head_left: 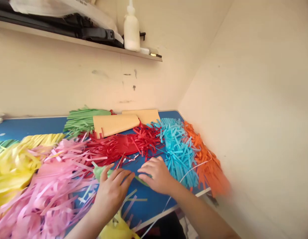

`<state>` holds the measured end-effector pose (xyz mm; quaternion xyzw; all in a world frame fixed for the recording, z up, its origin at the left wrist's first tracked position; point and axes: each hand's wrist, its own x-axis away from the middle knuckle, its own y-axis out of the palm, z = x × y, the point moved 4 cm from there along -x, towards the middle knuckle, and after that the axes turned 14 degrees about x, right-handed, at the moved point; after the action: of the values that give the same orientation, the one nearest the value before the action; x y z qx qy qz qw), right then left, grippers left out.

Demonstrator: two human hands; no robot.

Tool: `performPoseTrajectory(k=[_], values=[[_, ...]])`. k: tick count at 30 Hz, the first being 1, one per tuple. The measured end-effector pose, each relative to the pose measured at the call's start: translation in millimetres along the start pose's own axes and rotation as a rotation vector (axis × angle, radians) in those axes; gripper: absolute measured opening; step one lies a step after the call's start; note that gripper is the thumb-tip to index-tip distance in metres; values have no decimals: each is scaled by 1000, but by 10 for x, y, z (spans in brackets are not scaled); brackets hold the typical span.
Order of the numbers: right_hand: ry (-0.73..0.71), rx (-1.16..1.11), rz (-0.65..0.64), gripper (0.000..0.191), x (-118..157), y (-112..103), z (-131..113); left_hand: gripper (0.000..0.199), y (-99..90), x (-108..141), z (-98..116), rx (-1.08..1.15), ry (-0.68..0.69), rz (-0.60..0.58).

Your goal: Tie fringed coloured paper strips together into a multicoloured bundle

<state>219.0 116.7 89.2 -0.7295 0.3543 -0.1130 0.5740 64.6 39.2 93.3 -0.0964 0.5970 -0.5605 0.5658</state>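
Note:
Over the blue table my left hand (113,187) curls its fingers on a piece of light green paper (101,172), whose frayed end sticks out to the left. My right hand (157,174) is bent close by, thumb and fingers nearly together on a narrow green strip that runs out below the thumb. The fingers partly hide the paper between the two hands. Just beyond my left hand are the thin blades of what looks like scissors (121,160). Cut paper scraps (137,199) lie in front of my hands.
Fringed paper surrounds the work area: yellow (13,166), pink (53,186), red (121,144), green (81,119), blue (177,146) and orange (210,166). Folded tan paper (115,124) lies behind. A white cord (187,172) crosses by my right forearm. Above, a shelf (149,56) holds a white bottle (131,31).

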Motion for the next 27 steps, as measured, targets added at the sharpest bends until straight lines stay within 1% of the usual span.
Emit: performPoseTrajectory(k=[1, 3, 5, 7, 10, 13, 16, 19, 21, 24, 27], values=[[29, -204, -41, 31, 11, -85, -47, 30, -120, -4, 71, 46, 13, 44], [100, -654, -196, 42, 10, -126, -127, 30, -307, -14, 197, 109, 44, 99], [216, -1015, -331, 47, 5, -39, -181, 27, -409, -17, 281, 131, 54, 121], [355, -1210, -355, 48, 15, 98, -201, 25, -446, -9, 328, 140, 40, 138], [442, -1324, -343, 46, 63, 258, -251, 19, -447, 2, 359, 157, 20, 188], [467, -1385, -297, 40, 112, 296, -316, 11, -432, -10, 337, 195, -76, 236], [482, -1398, -186, 37, 135, 278, -358, 17, -409, -16, 309, 286, -207, 250], [539, -1405, -92, 35, 155, 303, -371, 23, -381, 8, 320, 389, -300, 269], [569, -1427, -66, 34, 166, 339, -378, 22, -354, 34, 334, 425, -329, 280], [531, -1426, -43, 30, 146, 362, -405, 19, -323, 73, 325, 433, -324, 319], [501, -1378, 32, 27, 74, 335, -445, 18, -311, 115, 257, 445, -341, 352]])
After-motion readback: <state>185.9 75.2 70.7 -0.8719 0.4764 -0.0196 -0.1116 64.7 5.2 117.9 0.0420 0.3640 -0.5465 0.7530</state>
